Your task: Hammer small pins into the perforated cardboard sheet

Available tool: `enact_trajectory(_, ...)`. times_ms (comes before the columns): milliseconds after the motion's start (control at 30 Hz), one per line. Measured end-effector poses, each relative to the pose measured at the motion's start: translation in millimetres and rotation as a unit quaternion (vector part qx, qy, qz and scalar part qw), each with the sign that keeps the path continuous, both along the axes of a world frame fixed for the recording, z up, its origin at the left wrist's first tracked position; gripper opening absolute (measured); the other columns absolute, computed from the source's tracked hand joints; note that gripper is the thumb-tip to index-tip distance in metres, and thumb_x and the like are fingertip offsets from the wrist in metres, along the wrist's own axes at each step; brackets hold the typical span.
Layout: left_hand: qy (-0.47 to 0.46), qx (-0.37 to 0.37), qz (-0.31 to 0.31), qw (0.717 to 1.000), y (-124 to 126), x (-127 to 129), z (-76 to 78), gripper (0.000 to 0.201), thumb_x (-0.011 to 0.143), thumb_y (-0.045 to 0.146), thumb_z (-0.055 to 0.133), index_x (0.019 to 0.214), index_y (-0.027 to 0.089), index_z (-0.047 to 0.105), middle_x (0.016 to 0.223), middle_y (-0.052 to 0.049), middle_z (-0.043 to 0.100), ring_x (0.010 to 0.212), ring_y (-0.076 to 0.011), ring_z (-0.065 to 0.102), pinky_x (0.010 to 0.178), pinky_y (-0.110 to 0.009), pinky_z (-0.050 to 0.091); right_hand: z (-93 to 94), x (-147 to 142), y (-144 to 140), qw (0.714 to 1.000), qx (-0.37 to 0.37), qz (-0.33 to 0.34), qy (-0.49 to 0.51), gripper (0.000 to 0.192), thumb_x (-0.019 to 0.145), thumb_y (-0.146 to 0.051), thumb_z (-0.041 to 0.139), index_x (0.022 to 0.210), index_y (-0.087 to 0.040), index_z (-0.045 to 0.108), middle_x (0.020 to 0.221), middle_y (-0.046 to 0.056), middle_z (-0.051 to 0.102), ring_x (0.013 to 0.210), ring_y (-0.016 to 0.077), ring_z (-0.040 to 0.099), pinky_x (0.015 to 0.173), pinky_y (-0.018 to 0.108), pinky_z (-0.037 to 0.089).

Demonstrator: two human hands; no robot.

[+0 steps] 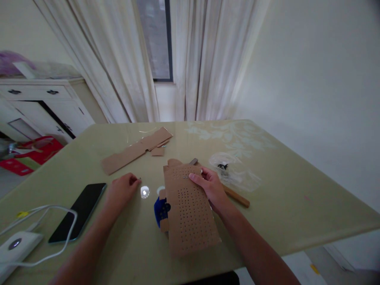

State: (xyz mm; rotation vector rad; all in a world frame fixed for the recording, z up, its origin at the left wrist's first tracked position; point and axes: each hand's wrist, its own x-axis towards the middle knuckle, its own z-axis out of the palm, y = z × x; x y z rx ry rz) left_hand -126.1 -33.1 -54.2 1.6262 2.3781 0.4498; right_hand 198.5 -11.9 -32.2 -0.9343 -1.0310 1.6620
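My right hand (212, 188) grips the upper right edge of a brown cardboard piece (192, 213) punched with rows of small holes, its thumb on the front face. A blue object (159, 209) shows at the cardboard's left edge, partly hidden. My left hand (124, 190) rests over the table, left of the cardboard, with finger and thumb pinched together. A tiny dark speck sits at those fingertips, too small to name. Behind my right hand, a wooden handle (237, 196) lies on the table. A grey metal piece (193, 161) pokes out behind the cardboard's top; whether they join is hidden.
Cardboard strips (136, 150) lie farther back on the table (285, 213). A clear plastic bag (243, 178) holds small black items (222, 167). At left are a phone (78, 213), a white device (19, 253) and a looped white cable (75, 221).
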Motion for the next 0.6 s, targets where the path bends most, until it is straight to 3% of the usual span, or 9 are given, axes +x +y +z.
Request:
enact_trajectory(167,-0.009,0.016,0.045,0.999,-3,-1,-3.8,0.041,0.092,0.056,0.053,0.096,0.021,0.075,0.099,-0.013,0.084,0.096,-0.0349,0.079,0.077,-0.04,0.055,1.9,0,-1,1.0,0.004,0.005,-0.001,0.046,0.073,-0.049,0.097,0.105,-0.019,0.082,0.107,0.009,0.083,0.088,0.0236,0.077,0.076,0.033,0.058)
enact_trajectory(400,-0.098,0.05,0.048,0.993,-13,-5,-5.7,0.041,0.082,0.06,0.062,0.095,0.022,0.075,0.096,-0.011,0.085,0.093,-0.0332,0.08,0.08,-0.04,0.058,2.2,2,-3,1.0,-0.003,0.014,0.008,0.046,0.076,-0.048,0.097,0.108,-0.02,0.082,0.106,0.008,0.083,0.087,0.0222,0.077,0.077,0.032,0.058)
enact_trajectory(600,-0.093,0.064,0.038,0.993,-12,-7,-9.0,0.04,0.082,0.059,0.063,0.096,0.023,0.073,0.091,-0.009,0.083,0.087,-0.0312,0.079,0.078,-0.039,0.057,6.9,3,-6,1.0,-0.017,0.014,0.004,0.045,0.076,-0.048,0.096,0.108,-0.021,0.082,0.103,0.007,0.083,0.084,0.0208,0.076,0.077,0.032,0.058)
